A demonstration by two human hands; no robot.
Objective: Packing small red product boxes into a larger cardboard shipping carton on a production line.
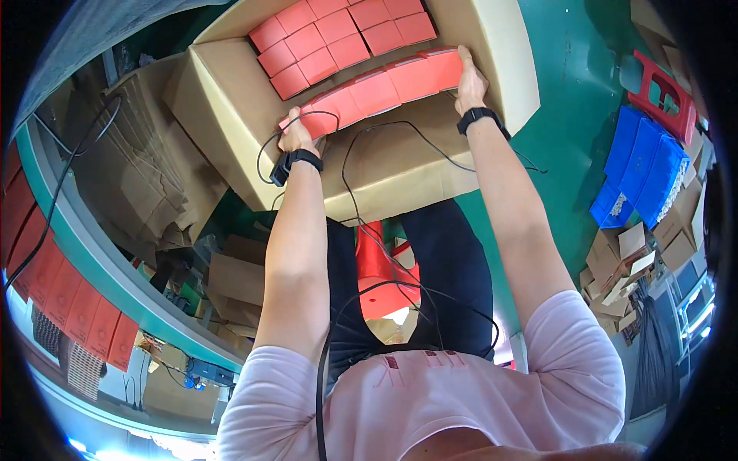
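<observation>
Both my hands press a row of several small red boxes [377,88] between them, holding it over the near side of a large open cardboard carton [231,115]. My left hand [296,132] clamps the row's left end and my right hand [469,77] clamps its right end. More red boxes [330,38] lie packed in rows deeper inside the carton. A black band sits on each wrist, with thin black cables trailing down toward my body.
Flattened cardboard [146,177] is stacked at the left beside a green-edged table [100,261] carrying a line of red boxes [69,300]. A red stool [380,269] stands under me. Blue bins [642,165], another red stool [661,96] and small cartons [623,261] sit at the right on green floor.
</observation>
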